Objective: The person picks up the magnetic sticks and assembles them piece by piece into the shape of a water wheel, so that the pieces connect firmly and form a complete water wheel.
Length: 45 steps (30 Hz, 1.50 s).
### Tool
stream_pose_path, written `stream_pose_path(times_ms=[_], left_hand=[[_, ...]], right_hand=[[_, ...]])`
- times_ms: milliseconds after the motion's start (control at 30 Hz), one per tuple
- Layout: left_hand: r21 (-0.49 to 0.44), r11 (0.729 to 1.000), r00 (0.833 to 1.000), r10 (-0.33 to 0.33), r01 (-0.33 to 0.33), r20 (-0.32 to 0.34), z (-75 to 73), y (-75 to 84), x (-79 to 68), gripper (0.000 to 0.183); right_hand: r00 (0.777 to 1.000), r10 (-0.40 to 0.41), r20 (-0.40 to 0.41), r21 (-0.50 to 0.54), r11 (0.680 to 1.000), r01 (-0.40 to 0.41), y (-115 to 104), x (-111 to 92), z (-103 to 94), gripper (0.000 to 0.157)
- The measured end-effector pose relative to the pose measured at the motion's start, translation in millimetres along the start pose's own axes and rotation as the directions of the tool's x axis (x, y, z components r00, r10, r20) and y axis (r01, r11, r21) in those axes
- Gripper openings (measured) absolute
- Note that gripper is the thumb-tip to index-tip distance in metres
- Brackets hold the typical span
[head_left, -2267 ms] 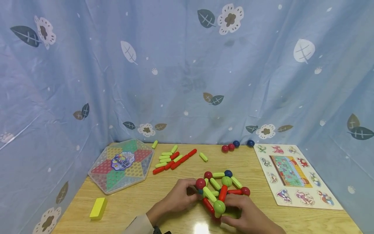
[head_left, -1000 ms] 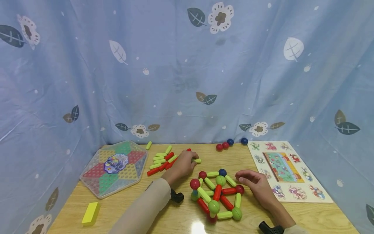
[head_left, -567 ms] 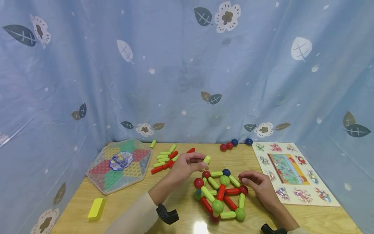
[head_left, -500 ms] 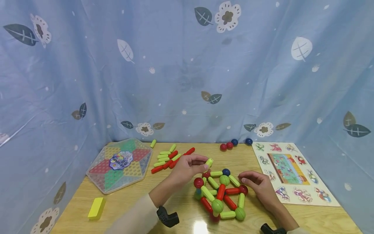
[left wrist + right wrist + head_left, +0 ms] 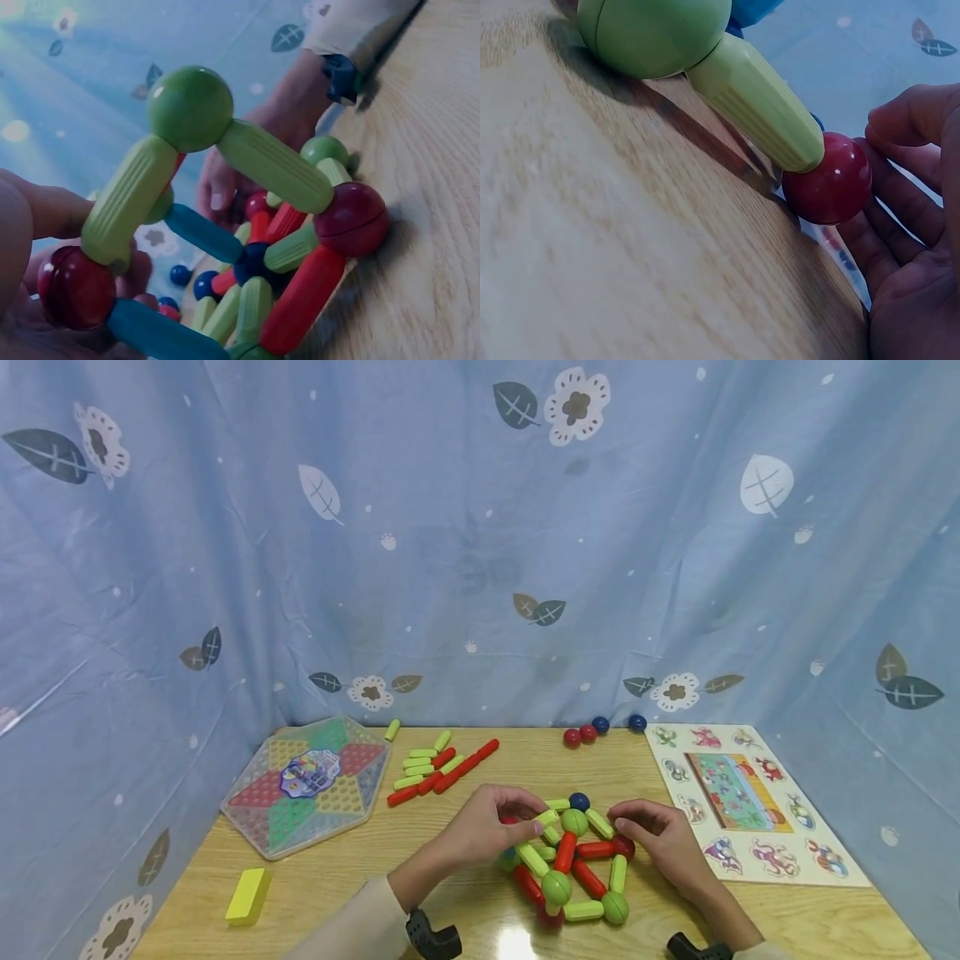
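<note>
A frame of magnetic rods and balls stands on the table, with a green ball (image 5: 557, 888), a red rod (image 5: 566, 853) and a blue ball (image 5: 579, 802) among its parts. My left hand (image 5: 489, 828) pinches a loose light-green magnetic rod (image 5: 547, 817) over the frame's left side. In the left wrist view, that hand's fingers are beside and behind a red ball (image 5: 76, 288) of the frame, and the held rod is mostly hidden. My right hand (image 5: 663, 839) has loosely bent fingers beside the frame's right red ball (image 5: 827, 178); whether they touch it I cannot tell.
Loose red rods (image 5: 467, 766) and light-green rods (image 5: 420, 770) lie at the back left. Near the curtain sit loose red balls (image 5: 572, 738) and blue balls (image 5: 637, 723). A hexagonal board (image 5: 330, 814), a yellow block (image 5: 248, 897) and a picture puzzle (image 5: 795, 868) flank the work.
Both hands left the frame; the right moved slightly right and stayed beside it. My left hand picked a light-green magnetic rod off the table behind and brought it back over the frame.
</note>
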State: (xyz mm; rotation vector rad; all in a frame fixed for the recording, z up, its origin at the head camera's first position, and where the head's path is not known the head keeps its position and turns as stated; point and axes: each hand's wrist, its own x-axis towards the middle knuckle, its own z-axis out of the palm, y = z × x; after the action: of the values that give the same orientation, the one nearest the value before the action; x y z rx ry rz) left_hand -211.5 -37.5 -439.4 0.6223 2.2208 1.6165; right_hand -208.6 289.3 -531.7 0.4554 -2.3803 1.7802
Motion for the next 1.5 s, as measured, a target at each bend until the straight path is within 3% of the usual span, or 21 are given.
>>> stream_pose_path(times_ms=[333, 633, 1100, 1233, 1367, 1500], left_hand=[[0.049, 0.998, 0.999, 0.042, -0.042, -0.005, -0.6, 4.1, -0.9, 0.019], [0.182, 0.978, 0.995, 0.096, -0.099, 0.026, 0.3, 2.6, 1.6, 0.018], [0.219, 0.972, 0.996, 0.082, -0.085, 0.02, 6.6, 5.4, 3.3, 0.018], [0.187, 0.976, 0.994, 0.102, -0.107, 0.039, 3.3, -2.3, 2.1, 0.025], [0.076, 0.984, 0.984, 0.154, -0.16, 0.087, -7.8, -19.4, -2.4, 0.036], [-0.028, 0.982, 0.971, 0.187, -0.185, 0.149, -19.1, -38.5, -8.3, 0.043]], right_hand=[[1.0, -0.004, 0.009, 0.001, 1.0, 0.004, 0.9, 0.0, -0.6, 0.015], [1.0, -0.013, 0.02, 0.009, 1.0, 0.012, 2.2, -0.2, -1.5, 0.015], [0.998, -0.041, 0.052, -0.009, 0.999, 0.042, 1.8, -1.0, 0.1, 0.014], [0.996, -0.061, 0.061, -0.001, 0.998, 0.061, 2.1, -1.2, 0.9, 0.015], [0.992, -0.102, 0.081, 0.002, 0.995, 0.102, 1.7, -1.2, 3.1, 0.02], [0.991, -0.118, 0.058, -0.079, 0.989, 0.123, 1.2, -0.4, 6.7, 0.025]])
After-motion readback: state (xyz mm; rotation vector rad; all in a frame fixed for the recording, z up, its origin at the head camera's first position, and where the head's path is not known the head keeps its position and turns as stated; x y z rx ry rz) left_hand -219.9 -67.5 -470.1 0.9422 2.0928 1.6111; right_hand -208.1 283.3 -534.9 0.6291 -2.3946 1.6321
